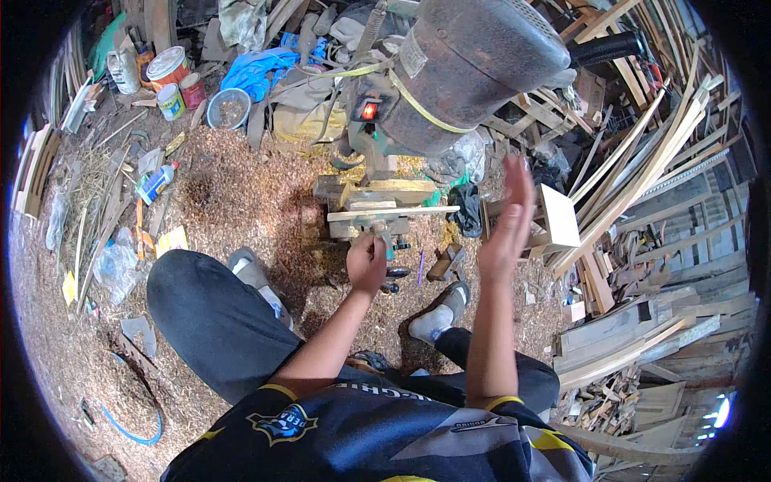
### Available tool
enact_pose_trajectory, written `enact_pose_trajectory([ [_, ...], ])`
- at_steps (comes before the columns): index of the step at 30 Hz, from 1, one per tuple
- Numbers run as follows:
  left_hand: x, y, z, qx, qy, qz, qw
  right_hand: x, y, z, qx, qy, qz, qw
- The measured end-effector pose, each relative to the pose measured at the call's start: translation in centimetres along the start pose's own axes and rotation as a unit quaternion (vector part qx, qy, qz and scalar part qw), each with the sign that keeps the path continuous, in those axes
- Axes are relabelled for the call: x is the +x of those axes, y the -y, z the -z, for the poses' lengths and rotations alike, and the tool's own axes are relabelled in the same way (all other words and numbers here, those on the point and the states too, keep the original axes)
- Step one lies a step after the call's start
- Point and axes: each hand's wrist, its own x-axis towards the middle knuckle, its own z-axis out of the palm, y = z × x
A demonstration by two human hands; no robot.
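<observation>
A large machine with a worn, rusty motor housing (474, 72) fills the top of the head view, and its red switch (369, 111) glows. Below it a long thin wooden strip (418, 211) lies crosswise on the machine's vise-like base. My left hand (367, 261) is closed just in front of the strip, at the near side of the base. Its fingers hide whatever they grip; a dark handle (393, 277) shows beside it. Raised at the right, my right hand (507, 225) has its fingers stretched out and holds nothing.
Wood shavings (233, 177) cover the floor. Paint cans (169, 68), a small bucket (229, 108) and a blue plastic bag (257, 71) stand at the far left. A pale wooden box (558, 217) sits right of my right hand, with long boards (650, 181) stacked beyond it.
</observation>
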Motion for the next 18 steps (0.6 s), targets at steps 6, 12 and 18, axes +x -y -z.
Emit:
enact_pose_trajectory([
  [6, -0.3, -0.6, -0.8, -0.045, -0.015, 0.043, 0.998, -21.0, -14.8, -3.7, -0.101, 0.055, -0.287, 0.951],
  [12, -0.4, -0.4, -0.9, -0.06, -0.025, 0.043, 0.997, -30.8, -20.4, -4.6, -0.125, 0.282, -0.416, 0.856],
  [18, -0.1, -0.9, -0.9, -0.067, -0.019, 0.047, 0.996, -33.6, -21.0, -6.8, -0.328, 0.453, -0.262, 0.787],
])
